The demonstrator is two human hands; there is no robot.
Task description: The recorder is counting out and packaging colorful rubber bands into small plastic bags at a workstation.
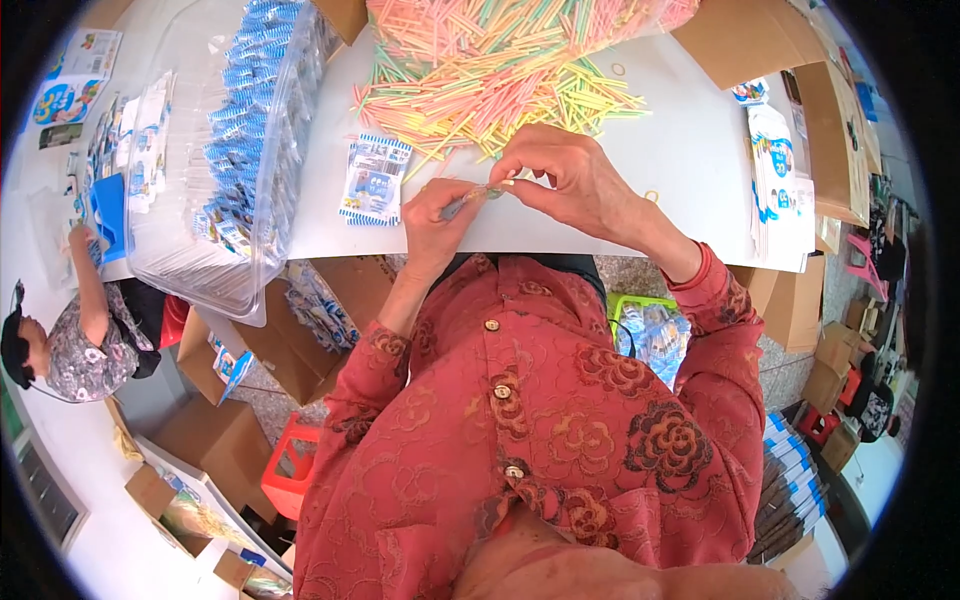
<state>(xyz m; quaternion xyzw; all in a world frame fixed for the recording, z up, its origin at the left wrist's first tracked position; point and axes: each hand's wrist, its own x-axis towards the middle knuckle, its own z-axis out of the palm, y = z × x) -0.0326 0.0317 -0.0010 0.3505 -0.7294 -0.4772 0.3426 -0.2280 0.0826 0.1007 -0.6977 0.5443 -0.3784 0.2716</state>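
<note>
My left hand (pixel 436 218) and my right hand (pixel 580 185) meet in front of my body, above the near edge of the white table (pixel 690 150). Both are closed, with thumbs and fingertips pinching at one small, pale, multicoloured thing (pixel 490 192). Fingers cover most of it, so its kind cannot be made out. Just beyond my hands spreads a loose heap of thin pastel sticks (pixel 480 105) in pink, yellow, orange and green. Left of my left hand lie flat blue-and-white printed packets (pixel 375 180), stacked together.
A clear plastic bin (pixel 270 215) with rows of blue-and-white packets stands at left. A clear bag of sticks (pixel 540 25) lies behind the heap. White printed bags (pixel 772 165) and cardboard boxes (pixel 835 140) sit at right. Rubber bands (pixel 652 196) lie nearby. Another person (pixel 90 335) sits far left.
</note>
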